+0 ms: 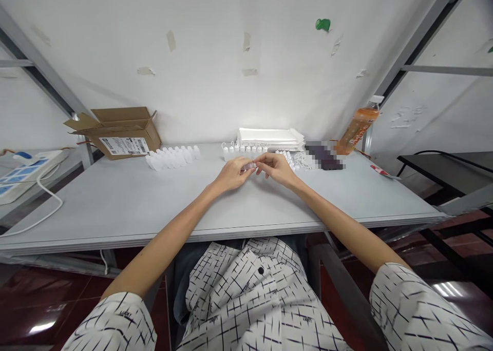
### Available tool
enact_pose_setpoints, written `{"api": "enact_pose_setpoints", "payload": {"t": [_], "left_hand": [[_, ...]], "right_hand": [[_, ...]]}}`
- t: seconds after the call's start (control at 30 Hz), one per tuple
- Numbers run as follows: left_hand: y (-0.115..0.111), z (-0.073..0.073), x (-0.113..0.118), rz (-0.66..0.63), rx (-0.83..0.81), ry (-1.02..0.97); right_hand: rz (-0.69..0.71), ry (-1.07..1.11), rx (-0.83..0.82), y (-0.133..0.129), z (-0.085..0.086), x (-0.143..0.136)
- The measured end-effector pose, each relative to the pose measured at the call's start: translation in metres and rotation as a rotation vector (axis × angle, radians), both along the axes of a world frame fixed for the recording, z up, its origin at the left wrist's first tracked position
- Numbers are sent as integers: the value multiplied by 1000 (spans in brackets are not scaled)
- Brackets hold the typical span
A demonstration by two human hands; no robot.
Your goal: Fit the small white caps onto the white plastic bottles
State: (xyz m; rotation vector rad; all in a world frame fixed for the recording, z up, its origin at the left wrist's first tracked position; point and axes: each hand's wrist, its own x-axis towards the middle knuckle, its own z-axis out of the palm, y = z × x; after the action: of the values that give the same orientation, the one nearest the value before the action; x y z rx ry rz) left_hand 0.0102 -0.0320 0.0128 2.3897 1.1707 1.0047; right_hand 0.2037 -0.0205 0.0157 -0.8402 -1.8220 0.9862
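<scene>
My left hand (233, 173) is closed around a small translucent plastic bottle (248, 166) just above the middle of the table. At the bottle's right end, the fingertips of my right hand (279, 169) are pinched together; whatever lies between them is hidden. Behind my left hand stand several small white bottles (231, 150) with loops on top. Beyond my right hand are several small white caps (288, 157) and a heap of white rings (304, 160). Rows of capless-looking white bottles (171, 157) occupy the table's left rear.
An open cardboard box (123, 133) sits at the back left. Stacked white sheets or trays (271, 138) lie against the wall. A dark, partly pixelated object (327, 158) and an orange drink bottle (358, 128) are at right. A power strip (29, 174) with a white cable is far left.
</scene>
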Motion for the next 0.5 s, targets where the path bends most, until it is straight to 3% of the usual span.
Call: {"api": "enact_pose_setpoints", "payload": {"t": [0.5], "left_hand": [[4, -3, -2, 19, 99, 52]], "right_hand": [[33, 104, -112, 1, -1, -1]]}}
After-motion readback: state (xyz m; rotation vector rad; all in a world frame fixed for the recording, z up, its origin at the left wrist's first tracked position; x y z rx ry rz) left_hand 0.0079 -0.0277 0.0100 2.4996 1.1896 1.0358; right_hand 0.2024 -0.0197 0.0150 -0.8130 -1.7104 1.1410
